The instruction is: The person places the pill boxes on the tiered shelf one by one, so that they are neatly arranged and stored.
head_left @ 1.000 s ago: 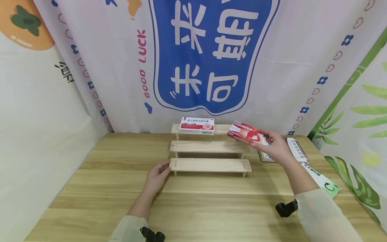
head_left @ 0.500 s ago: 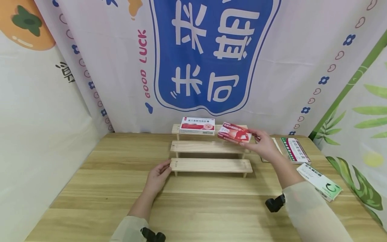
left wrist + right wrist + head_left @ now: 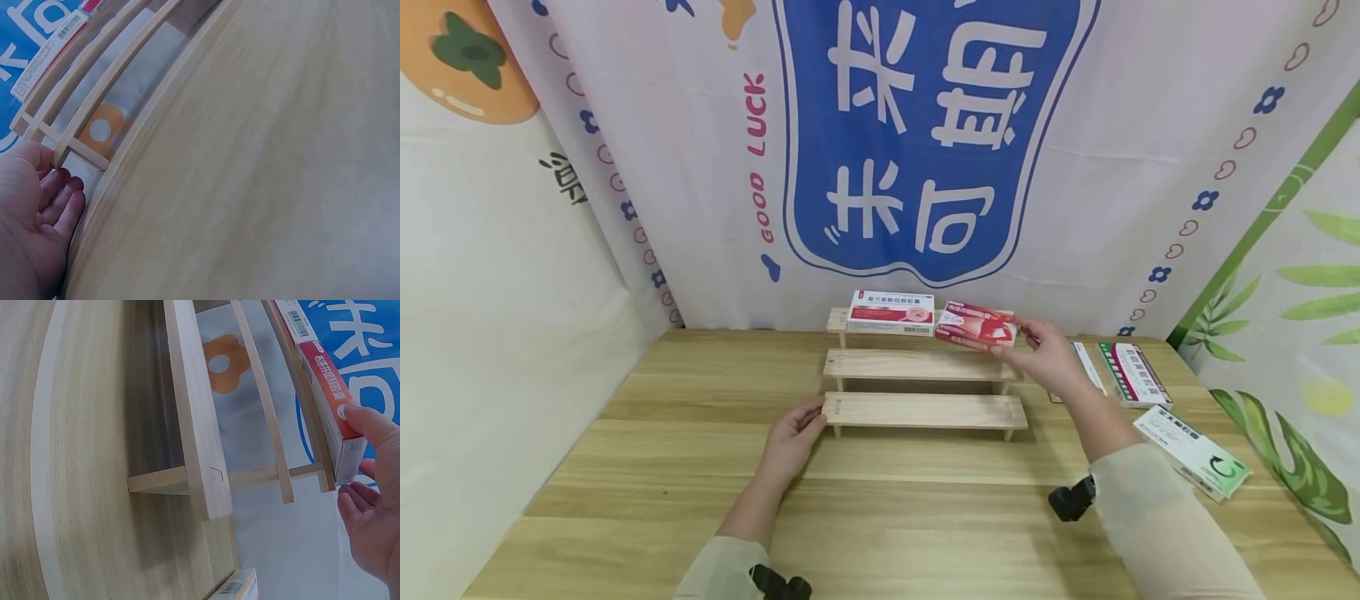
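A small three-tier wooden display stand (image 3: 925, 409) rises in steps on the table. At the left end of its lowest step, my left hand (image 3: 792, 440) pinches the corner between thumb and fingers, as the left wrist view also shows. My right hand (image 3: 1042, 357) holds a red medicine box (image 3: 976, 325) by its right end, thumb on the printed face. That box lies at the top step, right beside a white-and-red medicine box (image 3: 891, 313) on the same step. In the right wrist view the red box (image 3: 330, 394) lines up end to end with the white one.
To the right of the stand lie a green-and-white medicine box (image 3: 1195, 452), a white box with maroon and green edges (image 3: 1135, 374), and another box (image 3: 1088, 369) partly behind my right arm. A printed cloth (image 3: 700, 167) hangs behind the wooden table (image 3: 700, 467).
My right hand has carried the red box leftward, from beyond the stand's right end to the top step beside the white-and-red box. My left hand stays at the lowest step.
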The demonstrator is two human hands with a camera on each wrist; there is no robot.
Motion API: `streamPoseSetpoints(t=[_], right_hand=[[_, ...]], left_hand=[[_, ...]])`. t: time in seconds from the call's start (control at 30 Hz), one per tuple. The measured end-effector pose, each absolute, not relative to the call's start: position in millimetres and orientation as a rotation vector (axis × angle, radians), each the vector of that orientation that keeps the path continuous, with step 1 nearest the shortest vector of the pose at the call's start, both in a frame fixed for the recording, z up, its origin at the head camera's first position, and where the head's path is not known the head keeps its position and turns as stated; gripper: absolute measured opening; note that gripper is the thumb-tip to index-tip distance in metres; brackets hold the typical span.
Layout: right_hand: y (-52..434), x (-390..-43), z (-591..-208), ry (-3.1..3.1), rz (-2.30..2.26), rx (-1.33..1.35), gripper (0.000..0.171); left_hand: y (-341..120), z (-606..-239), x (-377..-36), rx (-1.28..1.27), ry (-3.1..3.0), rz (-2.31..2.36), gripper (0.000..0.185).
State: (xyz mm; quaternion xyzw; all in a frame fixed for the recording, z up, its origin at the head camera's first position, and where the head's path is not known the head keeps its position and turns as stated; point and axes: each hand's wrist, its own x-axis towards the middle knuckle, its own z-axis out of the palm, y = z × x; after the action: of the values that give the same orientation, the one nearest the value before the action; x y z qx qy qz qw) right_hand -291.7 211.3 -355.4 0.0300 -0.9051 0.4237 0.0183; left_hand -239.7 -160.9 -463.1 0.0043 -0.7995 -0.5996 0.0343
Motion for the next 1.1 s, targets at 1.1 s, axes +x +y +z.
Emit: streamPoseSetpoints(t=[1.1], right_hand=[[191, -310, -364, -2.558, 1.55, -0.163, 0.062]], left_hand=[[-161, -463, -240, 0.01, -2.446, -1.844, 0.032]])
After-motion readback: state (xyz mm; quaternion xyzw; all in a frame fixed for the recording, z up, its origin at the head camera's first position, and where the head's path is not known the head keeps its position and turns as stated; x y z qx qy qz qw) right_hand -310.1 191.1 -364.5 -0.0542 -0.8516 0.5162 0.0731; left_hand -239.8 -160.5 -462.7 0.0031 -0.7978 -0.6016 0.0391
